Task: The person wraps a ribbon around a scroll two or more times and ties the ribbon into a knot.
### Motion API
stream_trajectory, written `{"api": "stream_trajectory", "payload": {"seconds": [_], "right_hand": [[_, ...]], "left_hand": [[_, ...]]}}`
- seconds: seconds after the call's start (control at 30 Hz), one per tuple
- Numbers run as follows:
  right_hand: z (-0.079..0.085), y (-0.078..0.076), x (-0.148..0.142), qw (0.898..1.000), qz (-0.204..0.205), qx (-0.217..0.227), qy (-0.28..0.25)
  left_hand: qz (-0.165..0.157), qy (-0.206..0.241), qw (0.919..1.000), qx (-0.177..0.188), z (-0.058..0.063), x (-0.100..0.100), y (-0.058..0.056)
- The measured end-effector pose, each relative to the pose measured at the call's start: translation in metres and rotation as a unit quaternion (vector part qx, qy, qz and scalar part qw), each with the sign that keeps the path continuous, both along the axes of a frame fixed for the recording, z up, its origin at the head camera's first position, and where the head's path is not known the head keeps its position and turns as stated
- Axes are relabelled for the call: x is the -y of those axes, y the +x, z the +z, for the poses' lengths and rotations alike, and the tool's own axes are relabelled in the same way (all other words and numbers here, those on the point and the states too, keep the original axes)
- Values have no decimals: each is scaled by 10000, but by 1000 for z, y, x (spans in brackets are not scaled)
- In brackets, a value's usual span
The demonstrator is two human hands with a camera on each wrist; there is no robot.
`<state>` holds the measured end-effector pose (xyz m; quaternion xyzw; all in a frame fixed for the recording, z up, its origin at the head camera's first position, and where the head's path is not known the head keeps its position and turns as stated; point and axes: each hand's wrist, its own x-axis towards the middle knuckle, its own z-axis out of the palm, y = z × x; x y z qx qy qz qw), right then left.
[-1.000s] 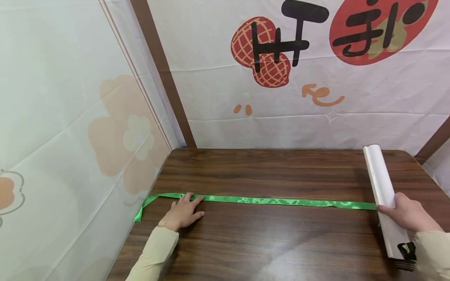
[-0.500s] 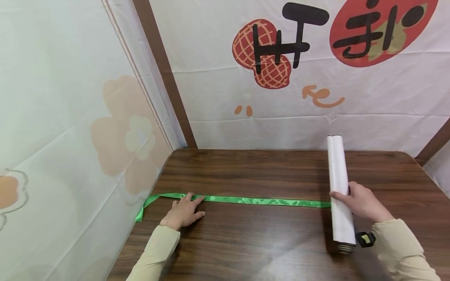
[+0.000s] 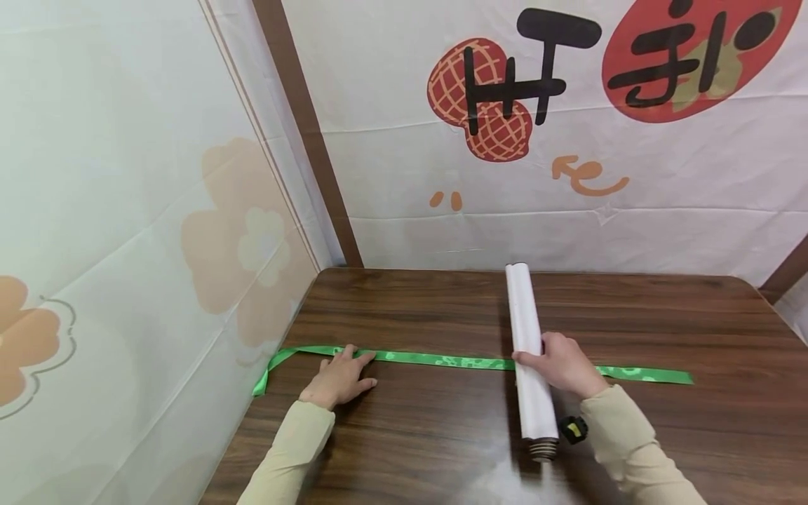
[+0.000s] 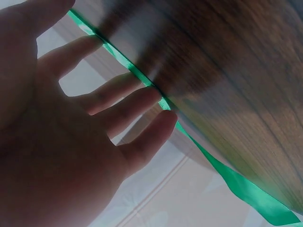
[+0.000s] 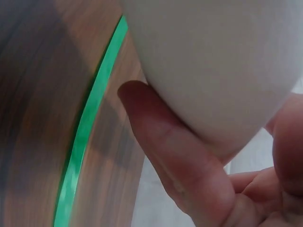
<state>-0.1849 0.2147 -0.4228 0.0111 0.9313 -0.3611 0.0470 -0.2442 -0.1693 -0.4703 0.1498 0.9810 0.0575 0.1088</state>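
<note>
A long green ribbon (image 3: 467, 362) lies across the table, its left end twisted and bent toward the near left edge. With fingers spread, my left hand (image 3: 339, 379) rests its fingertips on the ribbon's left part; the left wrist view shows the fingers nearly straight along the ribbon (image 4: 125, 61). My right hand (image 3: 568, 366) grips a white rolled-up sheet (image 3: 524, 315) near its middle, thumb on the left side. The roll points away from me and crosses over the ribbon, hiding a piece of it. In the right wrist view the thumb presses the white roll (image 5: 213, 61).
The dark wood-grain table (image 3: 429, 442) has its far edge against a printed white cloth wall (image 3: 391, 238). Another cloth wall (image 3: 145, 337) with pale flowers runs along the left. A small black device (image 3: 573, 429) sits at my right wrist.
My right hand has carried the white roll leftward from the ribbon's right end to nearer its middle, uncovering the ribbon's right end. My left hand has stayed on the ribbon.
</note>
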Motion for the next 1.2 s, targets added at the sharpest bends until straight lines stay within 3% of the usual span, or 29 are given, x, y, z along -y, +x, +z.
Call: {"api": "stream_trajectory", "payload": {"seconds": [0.2,0.43,0.6,1.2], "right_hand": [[-4,-5,33,9999,-82,-46,-74],[-12,-8,55,9998,-163,-76,65],[-16,-9,63,9994,-144,-180,272],[-27,-15,83,9991,-279,65,316]], "left_hand": [[46,79,9999,79,1,-2,2],[208,96,9974,689,7,-4,6],[329,65,9955,886,9,-5,8],[468,133,9937,1005,8,-5,8]]}}
